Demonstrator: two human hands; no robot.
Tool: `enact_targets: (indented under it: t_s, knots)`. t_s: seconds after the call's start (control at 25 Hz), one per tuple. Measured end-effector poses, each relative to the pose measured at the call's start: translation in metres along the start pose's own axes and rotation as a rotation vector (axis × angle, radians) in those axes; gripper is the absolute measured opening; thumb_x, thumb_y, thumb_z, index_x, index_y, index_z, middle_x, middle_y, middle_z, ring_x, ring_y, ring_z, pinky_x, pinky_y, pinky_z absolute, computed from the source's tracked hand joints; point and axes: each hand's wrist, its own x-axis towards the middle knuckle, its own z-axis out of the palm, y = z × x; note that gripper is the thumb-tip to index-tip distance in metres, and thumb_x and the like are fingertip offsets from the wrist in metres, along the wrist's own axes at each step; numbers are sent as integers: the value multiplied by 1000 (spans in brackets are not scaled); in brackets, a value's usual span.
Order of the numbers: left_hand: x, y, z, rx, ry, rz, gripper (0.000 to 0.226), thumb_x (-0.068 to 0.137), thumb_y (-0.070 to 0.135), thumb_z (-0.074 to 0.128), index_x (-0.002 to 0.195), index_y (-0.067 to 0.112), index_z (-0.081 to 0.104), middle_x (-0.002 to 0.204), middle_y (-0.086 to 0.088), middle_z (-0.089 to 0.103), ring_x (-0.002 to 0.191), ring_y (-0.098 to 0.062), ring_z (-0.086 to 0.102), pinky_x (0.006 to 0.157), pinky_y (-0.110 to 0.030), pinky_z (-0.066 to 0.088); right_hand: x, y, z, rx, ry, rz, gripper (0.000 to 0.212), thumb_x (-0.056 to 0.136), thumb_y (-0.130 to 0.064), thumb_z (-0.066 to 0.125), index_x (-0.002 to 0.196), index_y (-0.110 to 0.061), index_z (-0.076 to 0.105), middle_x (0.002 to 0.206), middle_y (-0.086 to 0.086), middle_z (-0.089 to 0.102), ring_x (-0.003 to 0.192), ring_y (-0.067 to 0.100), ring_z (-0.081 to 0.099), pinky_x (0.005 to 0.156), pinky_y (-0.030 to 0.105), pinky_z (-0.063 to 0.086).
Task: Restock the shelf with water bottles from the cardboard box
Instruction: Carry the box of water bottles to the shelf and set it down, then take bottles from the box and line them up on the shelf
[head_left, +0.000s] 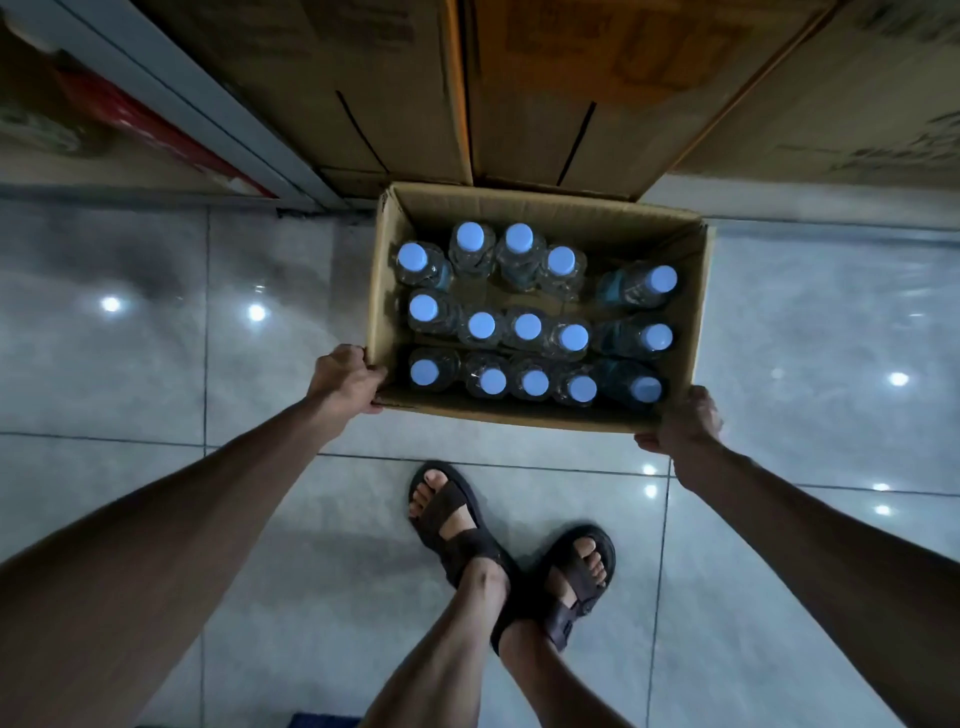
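Two feet in brown sandals (457, 525) stand on the shiny tile floor (156, 338). The left grip (345, 379) and right grip (685, 423) each hold a near corner of the open cardboard box (519, 415). Blue-capped water bottles (527, 327) fill it. Big closed boxes (571, 78) stand just behind.

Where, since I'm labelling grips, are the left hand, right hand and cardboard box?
left hand (345, 379): head view, back of the hand.
right hand (687, 420): head view, back of the hand.
cardboard box (519, 417): head view, near wall's top edge.
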Motion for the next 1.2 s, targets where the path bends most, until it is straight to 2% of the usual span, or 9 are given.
enact_targets:
  t_s: [0.16,0.28,0.36,0.44,0.56,0.72,0.84,1.04,1.2]
  knots:
    - [-4,0,9,16,22,-6,29,83,12,70,110,3,63,108,-15,65,87,-28,70,72,-40,62,0,5,-7,139,38,-17,35,96,-10,47,131,-13,53,114,12,49,91,41,61,69,49,59]
    - [-22,7,3,44,2,-40,29,79,17,72,104,5,64,106,-17,68,87,-29,71,76,-42,61,-34,22,-18,-193,134,-109,53,87,-19,52,139,-14,41,133,23,46,112,43,55,94,52,47]
    - [-34,16,-6,80,3,-57,25,79,21,70,98,6,65,97,-19,70,82,-31,72,73,-42,61,-70,29,-11,-407,120,-413,49,88,-12,52,135,-8,41,133,23,42,110,39,51,88,43,45]
    - [-31,24,-16,172,-5,-20,24,77,23,65,96,9,65,95,-20,70,83,-33,71,64,-35,61,-103,21,20,-449,-85,-672,40,84,-5,55,124,-12,54,117,15,55,99,33,56,76,30,42]
    - [-12,33,-22,179,-71,51,26,82,25,58,105,16,63,103,-14,69,86,-32,70,59,-35,61,-112,8,89,-604,-337,-863,38,86,-16,57,123,-21,59,112,11,63,98,35,63,76,35,52]
    - [16,29,-26,293,-160,112,18,84,23,59,103,23,59,100,-13,69,81,-34,71,63,-48,61,-120,-12,174,-861,-233,-910,35,92,-28,50,126,-24,51,113,11,58,95,37,63,63,34,39]
    - [30,26,-30,283,-232,86,22,81,13,59,102,18,59,97,-21,69,75,-35,72,68,-48,61,-112,-22,204,-1046,-139,-936,32,97,-19,43,128,-19,50,109,11,64,97,31,64,65,33,34]
    - [10,26,-43,353,-175,125,48,76,8,68,121,18,56,101,-10,70,84,-23,68,74,-30,57,-123,-20,191,-805,-157,-947,35,94,-16,45,129,-15,43,89,14,68,82,36,64,60,36,36]
    - [-63,45,-65,368,-288,280,86,68,12,83,141,23,39,132,0,54,115,-18,53,91,-24,44,-167,-40,109,-288,-206,-732,23,84,-34,63,101,-22,53,79,9,67,73,30,59,63,36,48]
